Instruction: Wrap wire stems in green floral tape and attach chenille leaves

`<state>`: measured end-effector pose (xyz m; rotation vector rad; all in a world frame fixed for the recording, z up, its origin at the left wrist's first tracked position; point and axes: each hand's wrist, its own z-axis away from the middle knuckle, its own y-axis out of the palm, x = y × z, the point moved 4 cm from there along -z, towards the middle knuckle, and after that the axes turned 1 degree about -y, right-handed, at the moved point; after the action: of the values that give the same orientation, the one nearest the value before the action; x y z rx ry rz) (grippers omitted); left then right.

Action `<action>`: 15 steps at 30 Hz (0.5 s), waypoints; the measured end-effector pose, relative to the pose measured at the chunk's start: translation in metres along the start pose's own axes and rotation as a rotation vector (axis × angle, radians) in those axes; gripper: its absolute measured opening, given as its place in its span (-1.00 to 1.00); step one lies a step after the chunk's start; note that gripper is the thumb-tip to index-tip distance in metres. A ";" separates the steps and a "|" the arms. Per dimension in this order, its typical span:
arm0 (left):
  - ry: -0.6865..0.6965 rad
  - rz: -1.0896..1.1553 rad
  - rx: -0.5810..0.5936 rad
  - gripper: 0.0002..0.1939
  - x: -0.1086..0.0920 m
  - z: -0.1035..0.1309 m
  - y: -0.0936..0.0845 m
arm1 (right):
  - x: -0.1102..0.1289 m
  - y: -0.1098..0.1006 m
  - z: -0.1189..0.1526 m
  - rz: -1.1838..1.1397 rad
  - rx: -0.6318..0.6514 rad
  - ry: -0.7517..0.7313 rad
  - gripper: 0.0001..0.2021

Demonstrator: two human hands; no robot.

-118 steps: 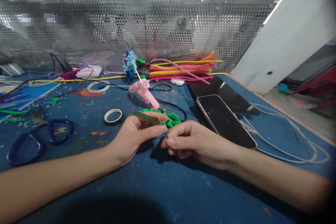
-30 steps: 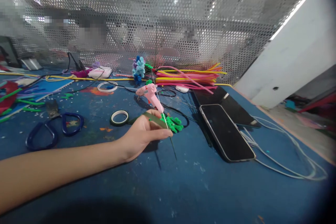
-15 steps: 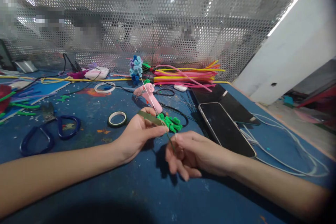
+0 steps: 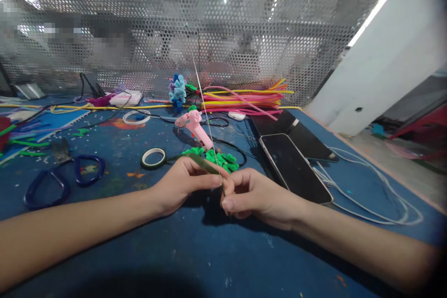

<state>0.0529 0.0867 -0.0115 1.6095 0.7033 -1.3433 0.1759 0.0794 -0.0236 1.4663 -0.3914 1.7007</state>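
Observation:
Between thumb and fingers, my left hand (image 4: 188, 181) pinches a dark green tape (image 4: 199, 161) where it meets a thin wire (image 4: 206, 114). The wire rises from my fingers, pale and slanting up to the left. Just below that pinch, my right hand (image 4: 253, 193) has its thumb and fingers closed on the green-wrapped lower end of the wire. From my left hand the tape runs left toward its roll (image 4: 153, 158), which lies on the table. Green fuzzy pieces (image 4: 223, 160) lie right behind my hands.
A pink glue gun (image 4: 195, 126) rests behind the green pieces. To the right are a phone (image 4: 295, 167) and white cables (image 4: 380, 195). Blue-handled scissors (image 4: 90, 170) lie left. Blue flowers (image 4: 178, 92) and pink and yellow stems (image 4: 244, 99) lie along the perforated metal panel (image 4: 146, 32).
My right hand has closed on the wrapped end; its fingers were looser before. The wire now stands more upright, and the tape stretches toward the roll. The view has shifted slightly.

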 end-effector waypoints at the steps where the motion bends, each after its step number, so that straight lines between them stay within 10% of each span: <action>1: 0.001 -0.017 0.006 -0.89 0.000 0.000 0.000 | 0.000 0.001 0.000 -0.016 -0.005 -0.005 -0.70; 10: 0.066 -0.081 0.001 -0.94 0.002 -0.002 -0.001 | 0.004 0.004 0.001 0.124 -0.114 -0.072 -0.60; 15: 0.016 -0.006 -0.010 -0.86 0.001 -0.001 0.000 | 0.006 0.006 0.003 -0.008 0.105 -0.055 -0.72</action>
<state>0.0537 0.0875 -0.0125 1.6127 0.7241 -1.3308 0.1732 0.0764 -0.0154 1.5906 -0.3292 1.6997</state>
